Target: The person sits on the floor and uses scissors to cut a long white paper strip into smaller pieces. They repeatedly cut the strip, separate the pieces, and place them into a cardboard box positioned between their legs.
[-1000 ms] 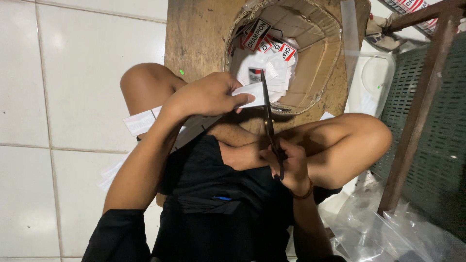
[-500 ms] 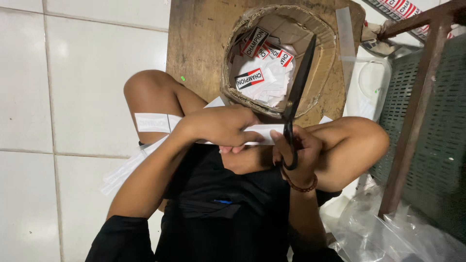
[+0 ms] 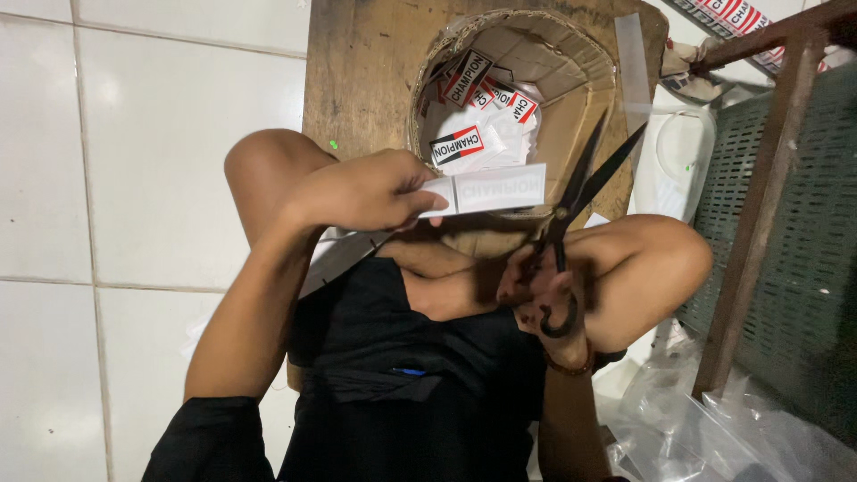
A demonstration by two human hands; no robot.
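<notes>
Your right hand (image 3: 544,290) grips the handles of the black scissors (image 3: 571,210), fingers through the loops, and the blades stand open, pointing up and away from you. Your left hand (image 3: 366,192) pinches a white paper strip (image 3: 486,190) between thumb and fingers; the free end of the strip reaches toward the open blades and stops just beside them, not between them as far as I can see. Behind both hands, a round cardboard box (image 3: 571,80) rests on a brown board (image 3: 357,62), and many small printed labels (image 3: 473,125) lie inside it. Right of the scissors stands a rusty metal frame (image 3: 759,205).
</notes>
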